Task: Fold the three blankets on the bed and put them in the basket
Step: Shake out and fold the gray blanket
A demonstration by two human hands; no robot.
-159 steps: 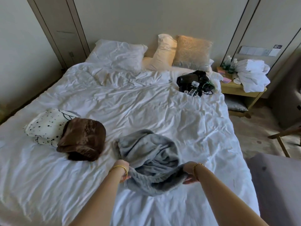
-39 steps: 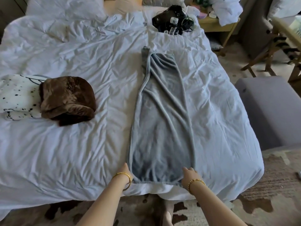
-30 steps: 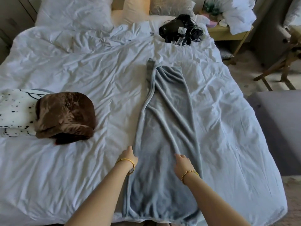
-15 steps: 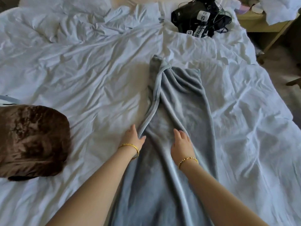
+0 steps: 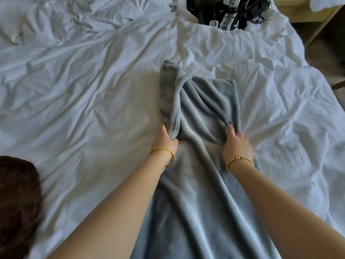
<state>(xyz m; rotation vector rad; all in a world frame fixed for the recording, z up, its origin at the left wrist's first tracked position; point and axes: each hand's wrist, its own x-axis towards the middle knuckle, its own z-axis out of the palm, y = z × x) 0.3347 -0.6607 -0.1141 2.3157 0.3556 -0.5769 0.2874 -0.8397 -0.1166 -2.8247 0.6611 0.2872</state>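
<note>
Hands slid farther up grey blanket [image 5: 201,128], lengthwise headward

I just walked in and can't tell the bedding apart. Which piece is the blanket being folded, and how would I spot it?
Start from the big white bed. Down its middle lies a long narrow strip of soft grey blanket, with the left hand pinching one edge and the right hand at the other. It is grey and plush, unlike the brown blanket at far left.

A long blanket [image 5: 201,165] lies lengthwise on the bed [image 5: 84,90], centre frame. A second blanket [image 5: 16,202] sits at lower left. A pile of devices [image 5: 229,14] rests at top right.
</note>
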